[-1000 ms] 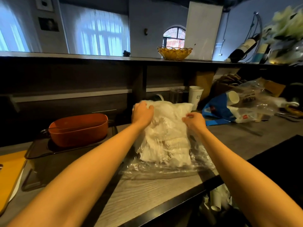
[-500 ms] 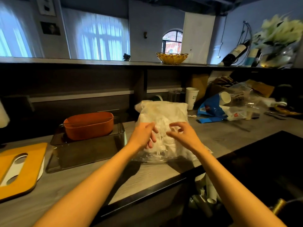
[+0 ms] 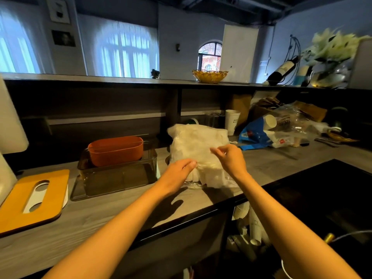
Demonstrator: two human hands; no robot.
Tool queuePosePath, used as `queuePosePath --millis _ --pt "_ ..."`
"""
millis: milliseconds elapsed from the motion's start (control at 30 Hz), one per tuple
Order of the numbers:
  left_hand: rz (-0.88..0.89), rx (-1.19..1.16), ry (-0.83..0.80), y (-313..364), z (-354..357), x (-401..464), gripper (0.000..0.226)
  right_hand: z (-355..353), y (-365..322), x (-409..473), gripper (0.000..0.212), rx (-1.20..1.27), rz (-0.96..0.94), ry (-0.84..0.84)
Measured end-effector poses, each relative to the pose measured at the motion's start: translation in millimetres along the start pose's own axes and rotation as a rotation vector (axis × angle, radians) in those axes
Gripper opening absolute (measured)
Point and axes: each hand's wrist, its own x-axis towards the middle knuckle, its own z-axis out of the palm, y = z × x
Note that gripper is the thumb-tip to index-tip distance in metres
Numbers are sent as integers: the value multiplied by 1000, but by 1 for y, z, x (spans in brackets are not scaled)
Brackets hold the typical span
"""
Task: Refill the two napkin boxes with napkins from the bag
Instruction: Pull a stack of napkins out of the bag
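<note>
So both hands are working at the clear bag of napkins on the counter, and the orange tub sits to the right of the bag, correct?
Not quite: the head view shows the orange tub to the left of the bag of napkins, not the right. The left hand and right hand are indeed at the bag on the counter.

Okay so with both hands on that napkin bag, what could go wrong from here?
1. The clear bag stands near the counter edge; tugging it could spill napkins off the edge.
2. The right hand pinches thin film, which might tear wide.
3. The left hand could drag out more napkins than a box takes.
</note>
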Motion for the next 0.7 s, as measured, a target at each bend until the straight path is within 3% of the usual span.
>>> queuePosePath --millis 67,167,233,333,367,433,567,633,700 --pt "25 -46 67 6 -5 7 42 -9 -13 9 26 128 57 76" --pt "-38 -224 129 11 -16 27 47 -15 -35 -7 13 150 -97 311" --pt "-73 -226 173 13 -22 42 49 -7 -41 -27 16 242 -209 202" --pt "-108 -266 199 11 -23 54 51 19 -37 -44 34 269 -83 -247" --pt "-109 -291 198 8 -20 56 50 27 -30 -43 35 183 -91 -307" --pt "-103 -333 192 2 -15 56 48 30 -18 -34 35 122 -88 -266" --pt "-67 -279 210 -22 -5 54 42 15 -5 2 23 410 5 -36" --pt "-64 -220 213 -34 2 55 42 19 6 24 33 312 -24 -122" --pt "-64 -225 210 -42 9 59 46 29 18 34 53 44 -80 -284"
